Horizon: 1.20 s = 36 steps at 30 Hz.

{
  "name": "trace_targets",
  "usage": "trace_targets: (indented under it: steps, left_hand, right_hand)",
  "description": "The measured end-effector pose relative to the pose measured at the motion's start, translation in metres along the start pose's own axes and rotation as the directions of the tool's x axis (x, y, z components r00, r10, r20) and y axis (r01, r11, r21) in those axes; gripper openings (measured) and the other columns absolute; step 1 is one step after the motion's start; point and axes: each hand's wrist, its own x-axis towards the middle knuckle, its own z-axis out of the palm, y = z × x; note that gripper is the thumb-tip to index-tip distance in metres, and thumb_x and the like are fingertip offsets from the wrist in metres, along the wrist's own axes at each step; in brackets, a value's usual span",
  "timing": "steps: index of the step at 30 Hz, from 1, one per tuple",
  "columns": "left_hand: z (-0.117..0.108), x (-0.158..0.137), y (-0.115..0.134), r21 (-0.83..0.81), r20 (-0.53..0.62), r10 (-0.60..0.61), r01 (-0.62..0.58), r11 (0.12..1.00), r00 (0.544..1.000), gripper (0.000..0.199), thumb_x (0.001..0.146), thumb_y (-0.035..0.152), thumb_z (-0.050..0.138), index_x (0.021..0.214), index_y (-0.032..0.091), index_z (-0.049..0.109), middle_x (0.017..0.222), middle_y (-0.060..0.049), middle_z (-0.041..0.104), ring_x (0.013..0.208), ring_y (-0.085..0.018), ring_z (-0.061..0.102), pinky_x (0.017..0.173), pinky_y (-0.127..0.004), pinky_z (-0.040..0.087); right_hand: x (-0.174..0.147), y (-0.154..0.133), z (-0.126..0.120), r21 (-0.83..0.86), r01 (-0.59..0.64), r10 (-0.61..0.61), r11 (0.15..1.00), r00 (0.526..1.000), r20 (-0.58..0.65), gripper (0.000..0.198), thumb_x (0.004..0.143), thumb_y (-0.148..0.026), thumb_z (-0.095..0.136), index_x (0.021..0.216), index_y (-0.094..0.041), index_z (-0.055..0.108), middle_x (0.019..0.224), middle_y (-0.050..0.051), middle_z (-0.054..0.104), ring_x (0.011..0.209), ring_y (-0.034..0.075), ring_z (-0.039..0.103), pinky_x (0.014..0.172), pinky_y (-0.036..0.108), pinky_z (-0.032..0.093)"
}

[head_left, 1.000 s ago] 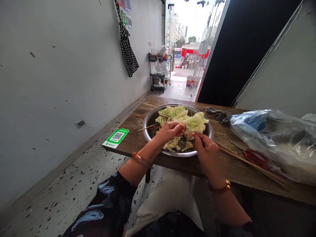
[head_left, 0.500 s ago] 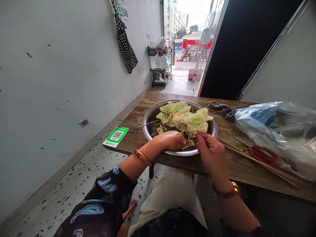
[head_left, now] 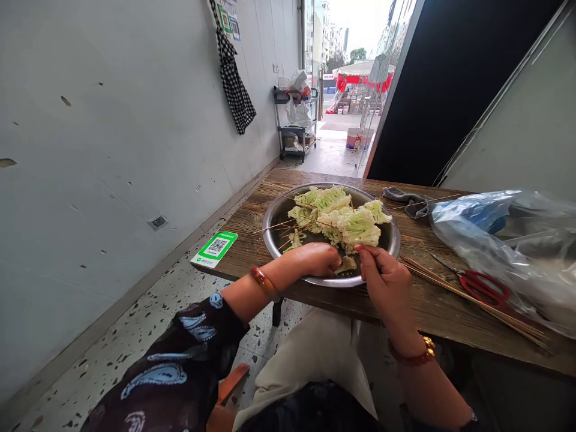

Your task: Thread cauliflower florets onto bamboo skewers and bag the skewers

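A wide metal bowl (head_left: pixel 270 240) holds pale green-white cauliflower (head_left: pixel 360 227), with several thin bamboo skewers stuck in the pieces and poking past the rim. My left hand (head_left: pixel 317 260) reaches over the near rim, its fingers curled closed at the stalk of a small cauliflower floret (head_left: pixel 347 264). The grip itself is mostly hidden behind the knuckles. To its right, my right hand (head_left: pixel 386 271) is closed in a pinch by the near-right rim, close below the cauliflower. What lies between its thumb and finger is too small to make out.
Loose bamboo skewers (head_left: pixel 477 300) lie right of the bowl, beside red-handled scissors (head_left: pixel 486 288). A clear plastic bag (head_left: pixel 517 240) covers the table's right side. Behind is a dark cloth (head_left: pixel 407 201); a green QR card (head_left: pixel 216 248) sits at the left corner.
The view has shifted slightly, moving the whole scene a little rightward. Both hands keep nearly the same place and closed pose at the bowl.
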Motion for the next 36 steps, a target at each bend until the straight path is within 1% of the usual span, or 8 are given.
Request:
trace_targets:
  steps: [4, 10, 14, 19, 22, 26, 32, 36]
  left_hand:
    - [0.008, 0.005, -0.008, -0.181, -0.125, 0.108, -0.129, 0.975, 0.986, 0.027, 0.075, 0.018, 0.06, 0.098, 0.027, 0.07, 0.091, 0.002, 0.07, 0.078, -0.014, 0.058, 0.068, -0.021, 0.04]
    - [0.016, 0.012, -0.013, -0.321, -0.102, 0.181, -0.205, 0.925, 0.978, 0.013, 0.067, 0.011, 0.063, 0.061, 0.022, 0.069, 0.061, 0.002, 0.065, 0.055, -0.012, 0.05, 0.054, -0.022, 0.034]
    - [0.014, 0.007, -0.009, -0.282, -0.231, 0.037, -0.104, 0.954, 0.972, 0.011, 0.066, 0.011, 0.059, 0.064, 0.019, 0.066, 0.058, 0.002, 0.06, 0.053, -0.011, 0.047, 0.052, -0.023, 0.03]
    - [0.005, 0.004, -0.005, -0.38, -0.465, -0.141, -0.053, 0.923, 0.874, 0.016, 0.068, 0.01, 0.057, 0.079, 0.016, 0.067, 0.067, 0.0, 0.061, 0.061, -0.011, 0.05, 0.059, -0.022, 0.035]
    - [0.001, 0.002, -0.005, -0.592, -0.503, -0.27, -0.099, 0.8, 0.821, 0.014, 0.069, 0.014, 0.06, 0.082, 0.013, 0.066, 0.06, 0.003, 0.053, 0.055, -0.009, 0.044, 0.054, -0.021, 0.033]
    - [-0.002, -0.004, -0.004, -0.816, -0.486, -0.381, -0.252, 0.521, 0.787, 0.017, 0.07, 0.026, 0.068, 0.079, 0.012, 0.065, 0.052, 0.007, 0.044, 0.048, -0.005, 0.036, 0.047, -0.02, 0.026]
    - [-0.008, -0.012, 0.0, -0.893, -0.446, -0.487, -0.412, 0.182, 0.751, 0.033, 0.067, 0.035, 0.076, 0.085, 0.012, 0.06, 0.062, 0.001, 0.06, 0.05, -0.005, 0.05, 0.047, -0.018, 0.035]
    - [-0.009, -0.013, 0.0, -0.859, -0.447, -0.521, -0.512, 0.02, 0.728, 0.035, 0.065, 0.032, 0.078, 0.084, 0.014, 0.053, 0.068, -0.002, 0.067, 0.057, -0.01, 0.061, 0.053, -0.02, 0.046]
  right_hand:
    - [0.0, -0.001, 0.0, 0.008, -0.001, 0.001, 1.0, 1.0, 0.01, 0.031, 0.092, -0.042, 0.052, 0.092, -0.018, 0.073, 0.07, 0.001, 0.068, 0.063, 0.015, 0.06, 0.063, 0.027, 0.043]
    - [0.0, 0.0, 0.002, 0.003, -0.002, 0.002, 1.0, 1.0, 0.011, 0.034, 0.091, -0.044, 0.051, 0.093, -0.018, 0.072, 0.07, 0.002, 0.068, 0.062, 0.016, 0.059, 0.061, 0.027, 0.042]
    - [-0.001, 0.001, 0.002, 0.008, 0.005, -0.005, 1.0, 1.0, -0.001, 0.034, 0.091, -0.044, 0.051, 0.092, -0.018, 0.072, 0.067, 0.001, 0.065, 0.06, 0.015, 0.056, 0.061, 0.027, 0.042]
    - [0.0, 0.002, 0.001, 0.032, 0.011, -0.011, 0.999, 1.0, -0.017, 0.034, 0.092, -0.043, 0.051, 0.092, -0.017, 0.072, 0.061, -0.001, 0.06, 0.058, 0.014, 0.053, 0.06, 0.026, 0.04]
    - [0.0, 0.003, 0.001, 0.053, -0.01, 0.011, 0.999, 1.0, -0.028, 0.033, 0.091, -0.044, 0.052, 0.093, -0.017, 0.072, 0.057, -0.003, 0.056, 0.054, 0.013, 0.05, 0.057, 0.026, 0.04]
    - [0.0, 0.003, 0.002, 0.089, -0.033, 0.036, 0.995, 0.999, -0.029, 0.034, 0.09, -0.045, 0.053, 0.09, -0.017, 0.072, 0.055, -0.004, 0.053, 0.052, 0.012, 0.048, 0.054, 0.025, 0.038]
    - [-0.001, 0.005, 0.002, 0.171, -0.089, 0.096, 0.981, 0.995, -0.037, 0.036, 0.089, -0.047, 0.054, 0.096, -0.016, 0.072, 0.053, -0.005, 0.051, 0.051, 0.012, 0.047, 0.051, 0.024, 0.036]
    - [-0.001, 0.006, -0.001, 0.223, -0.112, 0.114, 0.968, 0.993, 0.003, 0.037, 0.088, -0.047, 0.055, 0.097, -0.016, 0.072, 0.053, -0.005, 0.049, 0.05, 0.012, 0.046, 0.049, 0.024, 0.035]
